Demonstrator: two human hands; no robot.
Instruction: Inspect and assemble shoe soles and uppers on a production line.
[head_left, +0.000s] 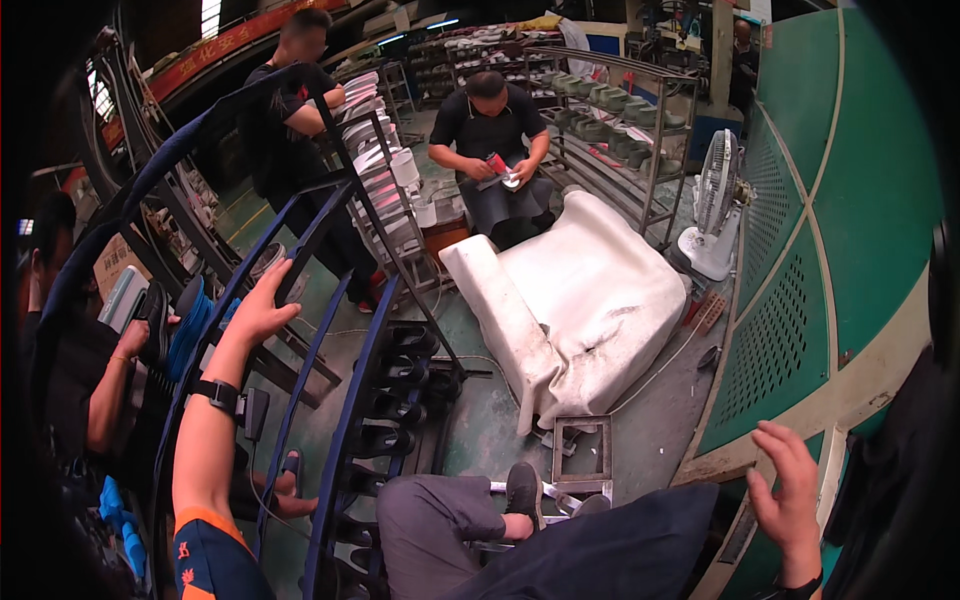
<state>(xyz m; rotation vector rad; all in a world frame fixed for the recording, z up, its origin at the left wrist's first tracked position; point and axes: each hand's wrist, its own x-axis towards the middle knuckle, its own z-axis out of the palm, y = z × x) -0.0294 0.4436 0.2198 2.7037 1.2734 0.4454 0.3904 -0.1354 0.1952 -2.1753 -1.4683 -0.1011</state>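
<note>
My left hand [262, 308] is stretched out at the left, thumb apart from the fingers, by a blue-framed rack [345, 440]. Its fingertips reach the rack's upper rail; whether they press on it I cannot tell. A black band with a small box [254, 414] sits on that wrist. My right hand [785, 490] is raised at the lower right, fingers apart and slightly bent, nothing in it. It is nearest to the green perforated panel [775, 350]. Several black shoes [382, 438] stand on the rack's tiers between my left arm and my knee.
A large white draped cover [600, 290] fills the middle. Beyond it a seated person [490, 130] handles a red-and-white item. Another person [285, 130] stands by stacked pale shoe parts [370, 150]. A white fan [715, 200], a shoe rack [630, 120] and a metal frame [582, 448] stand around.
</note>
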